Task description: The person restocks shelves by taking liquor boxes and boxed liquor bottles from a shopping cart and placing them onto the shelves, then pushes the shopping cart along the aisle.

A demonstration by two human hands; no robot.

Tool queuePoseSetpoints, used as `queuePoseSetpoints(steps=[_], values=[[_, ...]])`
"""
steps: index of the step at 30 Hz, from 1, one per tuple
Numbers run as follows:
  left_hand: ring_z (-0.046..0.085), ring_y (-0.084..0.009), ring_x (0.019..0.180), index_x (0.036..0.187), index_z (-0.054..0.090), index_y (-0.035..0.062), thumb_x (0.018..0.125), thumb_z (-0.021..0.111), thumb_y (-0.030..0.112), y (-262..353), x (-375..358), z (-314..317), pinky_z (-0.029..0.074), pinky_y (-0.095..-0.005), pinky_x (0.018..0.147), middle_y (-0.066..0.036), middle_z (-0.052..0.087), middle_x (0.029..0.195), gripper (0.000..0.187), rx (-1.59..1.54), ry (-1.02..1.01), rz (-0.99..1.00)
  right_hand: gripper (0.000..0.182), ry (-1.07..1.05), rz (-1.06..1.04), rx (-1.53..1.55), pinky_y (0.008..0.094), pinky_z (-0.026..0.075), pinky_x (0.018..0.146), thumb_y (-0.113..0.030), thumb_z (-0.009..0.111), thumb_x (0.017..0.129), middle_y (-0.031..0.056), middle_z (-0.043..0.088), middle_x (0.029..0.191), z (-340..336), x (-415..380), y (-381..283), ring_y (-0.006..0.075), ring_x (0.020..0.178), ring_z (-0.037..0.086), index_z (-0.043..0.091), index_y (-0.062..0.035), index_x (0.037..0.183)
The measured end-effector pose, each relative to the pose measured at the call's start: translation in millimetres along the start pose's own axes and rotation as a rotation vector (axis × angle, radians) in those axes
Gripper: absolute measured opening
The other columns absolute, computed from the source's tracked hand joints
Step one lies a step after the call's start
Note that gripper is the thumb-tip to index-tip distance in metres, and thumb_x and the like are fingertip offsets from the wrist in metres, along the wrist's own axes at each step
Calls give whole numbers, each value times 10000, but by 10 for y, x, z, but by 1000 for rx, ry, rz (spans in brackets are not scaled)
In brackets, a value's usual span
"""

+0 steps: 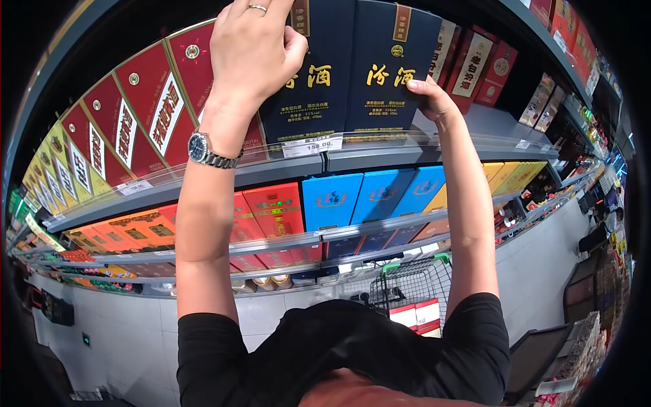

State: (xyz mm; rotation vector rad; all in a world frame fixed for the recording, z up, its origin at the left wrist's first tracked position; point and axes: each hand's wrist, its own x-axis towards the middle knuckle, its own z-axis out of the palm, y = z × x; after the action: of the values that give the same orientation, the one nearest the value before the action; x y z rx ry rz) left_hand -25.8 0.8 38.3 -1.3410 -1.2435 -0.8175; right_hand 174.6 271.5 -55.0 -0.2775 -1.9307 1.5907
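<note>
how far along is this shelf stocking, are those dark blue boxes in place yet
Looks done: one dark blue box stands upright on the top shelf, behind the price tag, red boxes lined up beside. In hand: the left hand lies on the second dark blue box; the right hand touches the first box's lower corner. Left: a red and white carton sits in the trolley below.

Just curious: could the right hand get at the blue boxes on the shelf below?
Probably yes. The right hand rests on a dark navy box one shelf above the blue boxes, whose fronts stand uncovered.
</note>
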Motion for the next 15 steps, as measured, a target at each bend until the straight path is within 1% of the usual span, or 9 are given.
queuePoseSetpoints(steps=[1,3,4,6,7,11,12,13,15], values=[[588,-341,1015,1126,613,22,715,594,65,-13,-11,26,457,-433,960,-165,624,1036,414,6,23,7,996,4,1,-2,430,381,1057,-438,806,647,173,544,1336,30,-44,-48,304,1259,491,384,-48,1460],[588,-341,1020,1133,613,21,715,594,65,-26,-17,46,455,-433,966,-165,625,1042,420,13,47,15,1002,72,-75,-60,459,342,1099,-338,820,690,198,486,1412,116,-144,-115,334,1348,422,319,-36,1504],[585,-342,1031,1143,613,21,715,596,65,-17,-18,22,452,-432,973,-165,625,1050,431,16,41,23,1002,72,-74,-60,459,342,1099,-338,820,690,198,486,1412,169,-194,-98,334,1348,422,319,-36,1504],[581,-342,1042,1153,613,21,714,598,65,-14,-24,11,449,-432,979,-166,625,1059,442,19,29,25,1033,315,-436,-37,474,282,1147,-235,824,716,218,404,1488,287,-331,-37,353,1422,338,238,-26,1541],[573,-342,1056,1167,608,17,714,600,65,-12,-30,17,441,-434,989,-167,620,1070,455,24,30,32,1050,337,-538,-7,478,255,1165,-172,817,734,225,353,1524,337,-419,-3,362,1448,299,184,-28,1559],[545,-342,1103,1194,595,5,716,607,65,-49,-83,104,413,-444,1021,-171,602,1104,482,20,55,41,911,565,-769,-235,510,295,1146,-145,782,776,210,383,1508,618,-968,91,347,1422,349,281,-44,1531],[530,-345,1123,1223,575,-2,720,610,79,-51,-94,86,385,-465,1051,-174,583,1141,510,34,22,43,845,611,-781,-323,510,312,1137,-140,769,785,199,396,1500,659,-1129,128,334,1401,382,335,-36,1503],[530,-345,1123,1223,575,-2,720,610,79,-62,-108,97,385,-465,1051,-174,583,1141,510,32,17,35,782,642,-831,-403,497,335,1128,-118,747,792,185,413,1482,671,-1262,197,332,1373,415,375,-10,1470],[523,-348,1131,1248,559,1,722,613,95,-88,-130,142,365,-483,1072,-177,569,1164,537,56,53,72,712,708,-835,-561,481,366,1113,-90,718,800,187,422,1454,709,-1587,333,332,1352,437,409,14,1434]])
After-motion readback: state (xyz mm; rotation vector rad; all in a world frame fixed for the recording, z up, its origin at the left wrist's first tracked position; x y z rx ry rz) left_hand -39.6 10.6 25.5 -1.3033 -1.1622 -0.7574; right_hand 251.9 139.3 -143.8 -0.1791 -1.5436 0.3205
